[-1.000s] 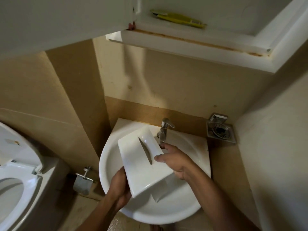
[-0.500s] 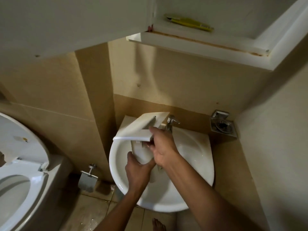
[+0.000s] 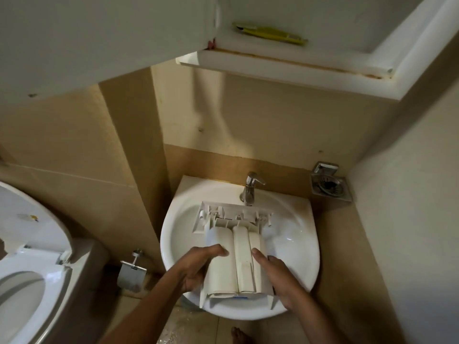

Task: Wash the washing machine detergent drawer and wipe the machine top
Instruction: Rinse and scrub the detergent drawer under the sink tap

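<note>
Evidently early: over the round white ceramic basin (image 3: 298,214), the white plastic detergent drawer (image 3: 239,247) lies underside up, panel toward the back rim, left hand (image 3: 198,266) and right hand (image 3: 283,281) clasping its sides. The chrome tap (image 3: 249,188) shows no water, so rinsing and wiping the machine top likely remain.

Left hand (image 3: 198,266) and right hand (image 3: 282,281) hold the detergent drawer (image 3: 239,254) over the sink (image 3: 294,232)

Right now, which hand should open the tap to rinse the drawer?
Probably the right hand: the tap stands slightly rightward behind the detergent drawer, lever pointing that way. The left hand curls over the drawer's top and could likely hold it alone.
</note>
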{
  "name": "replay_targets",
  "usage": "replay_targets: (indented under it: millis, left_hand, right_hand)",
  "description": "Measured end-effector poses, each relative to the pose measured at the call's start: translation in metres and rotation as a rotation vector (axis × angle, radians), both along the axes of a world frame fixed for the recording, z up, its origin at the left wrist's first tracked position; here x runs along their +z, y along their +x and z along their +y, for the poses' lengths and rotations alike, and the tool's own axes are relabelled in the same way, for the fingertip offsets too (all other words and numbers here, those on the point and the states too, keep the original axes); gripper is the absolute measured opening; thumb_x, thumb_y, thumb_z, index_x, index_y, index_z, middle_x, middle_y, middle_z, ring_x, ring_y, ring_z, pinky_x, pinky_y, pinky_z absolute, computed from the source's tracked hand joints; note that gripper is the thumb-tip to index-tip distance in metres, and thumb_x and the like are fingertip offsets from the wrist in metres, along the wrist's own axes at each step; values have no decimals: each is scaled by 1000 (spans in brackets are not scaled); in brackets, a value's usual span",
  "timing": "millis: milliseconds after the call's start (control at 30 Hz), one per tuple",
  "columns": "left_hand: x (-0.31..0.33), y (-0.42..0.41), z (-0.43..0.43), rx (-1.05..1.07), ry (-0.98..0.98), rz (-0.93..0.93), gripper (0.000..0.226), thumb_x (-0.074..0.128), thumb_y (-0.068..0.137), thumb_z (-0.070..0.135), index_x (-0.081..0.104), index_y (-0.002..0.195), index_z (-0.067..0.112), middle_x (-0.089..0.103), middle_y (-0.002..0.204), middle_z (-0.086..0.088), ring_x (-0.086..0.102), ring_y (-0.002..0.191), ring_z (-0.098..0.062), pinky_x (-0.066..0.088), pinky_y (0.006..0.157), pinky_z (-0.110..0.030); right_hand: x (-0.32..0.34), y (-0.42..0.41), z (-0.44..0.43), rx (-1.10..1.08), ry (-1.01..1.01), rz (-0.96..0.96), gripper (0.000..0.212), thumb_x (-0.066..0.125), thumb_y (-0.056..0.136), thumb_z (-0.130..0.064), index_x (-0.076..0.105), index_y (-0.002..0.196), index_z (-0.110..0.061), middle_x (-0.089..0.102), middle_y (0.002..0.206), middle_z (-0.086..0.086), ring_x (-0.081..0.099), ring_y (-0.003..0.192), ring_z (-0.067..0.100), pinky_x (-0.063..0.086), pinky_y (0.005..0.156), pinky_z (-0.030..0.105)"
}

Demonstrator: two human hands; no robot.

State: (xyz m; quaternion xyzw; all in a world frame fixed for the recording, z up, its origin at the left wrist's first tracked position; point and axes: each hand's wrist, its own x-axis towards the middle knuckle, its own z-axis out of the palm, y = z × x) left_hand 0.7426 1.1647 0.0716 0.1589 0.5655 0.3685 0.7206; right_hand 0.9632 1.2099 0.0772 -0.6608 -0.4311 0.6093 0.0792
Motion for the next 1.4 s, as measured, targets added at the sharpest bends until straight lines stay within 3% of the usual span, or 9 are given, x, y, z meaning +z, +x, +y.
replay_targets:
  millis: [100, 200, 400, 600, 833, 933, 1100, 1233, 1400]
  left_hand:
    - [-11, 15, 18, -11, -13, -44, 77, 90, 61, 26, 59, 129, 5, 71, 118, -21, 65, 114, -39, 51, 100, -54]
    - [-15, 27, 35, -29, 7, -78, 67, 84, 68, 23, 59, 128, 5, 71, 119, -21, 64, 115, -39, 50, 101, -55]
    - [-22, 36, 57, -51, 54, -96, 62, 77, 73, 17, 57, 131, 5, 67, 123, -23, 62, 117, -41, 49, 102, -57]
    - [-32, 38, 62, -47, 63, -115, 60, 72, 73, 15, 57, 131, 5, 66, 123, -25, 62, 116, -43, 53, 96, -54]
    - [-42, 23, 46, -13, 67, -87, 60, 74, 73, 16, 57, 130, 4, 66, 122, -26, 62, 115, -45, 50, 100, -58]
    - [-44, 20, 43, 8, 72, -79, 59, 72, 71, 14, 57, 127, 4, 66, 120, -29, 61, 114, -47, 50, 99, -59]
    - [-35, 39, 55, 8, 86, -65, 66, 75, 67, 21, 55, 129, 9, 66, 120, -26, 62, 113, -45, 52, 96, -58]
    - [-33, 45, 56, 14, 87, -64, 68, 75, 66, 25, 54, 129, 12, 66, 121, -24, 62, 114, -45, 51, 97, -60]
    - [-28, 35, 52, 10, 80, -38, 69, 75, 65, 26, 54, 128, 12, 66, 119, -25, 62, 113, -46, 52, 96, -59]
  right_hand:
    - [-3, 7, 11, -99, 55, -19, 70, 59, 83, -66, 55, 133, -18, 63, 120, 1, 58, 103, 19, 44, 91, 36]
    - [-9, 16, 20, -151, 99, -29, 59, 57, 87, -61, 56, 130, -20, 65, 116, 1, 60, 101, 21, 47, 87, 37]
    - [-20, 25, 30, -203, 155, 17, 65, 62, 80, -64, 55, 133, -27, 66, 121, -1, 62, 107, 23, 50, 97, 47]
    - [-31, 30, 36, -194, 190, -8, 104, 62, 56, -81, 45, 143, -28, 59, 135, -1, 58, 118, 23, 48, 102, 48]
    - [-28, 14, 34, -105, 106, 9, 84, 62, 74, -68, 42, 145, -29, 55, 139, -5, 54, 123, 21, 45, 105, 44]
    - [-29, 10, 31, -107, 111, 47, 65, 65, 83, -57, 48, 139, -28, 58, 136, -4, 57, 116, 17, 47, 97, 36]
    - [-32, 23, 37, -180, 139, 13, 83, 64, 74, -67, 40, 145, -32, 55, 138, -1, 55, 120, 22, 47, 102, 48]
    - [-34, 23, 37, -228, 163, 13, 100, 62, 58, -76, 40, 145, -32, 54, 140, -1, 54, 123, 24, 46, 104, 49]
    - [-36, 16, 31, -219, 134, 41, 79, 63, 71, -67, 47, 140, -32, 62, 128, -4, 60, 112, 19, 52, 92, 40]
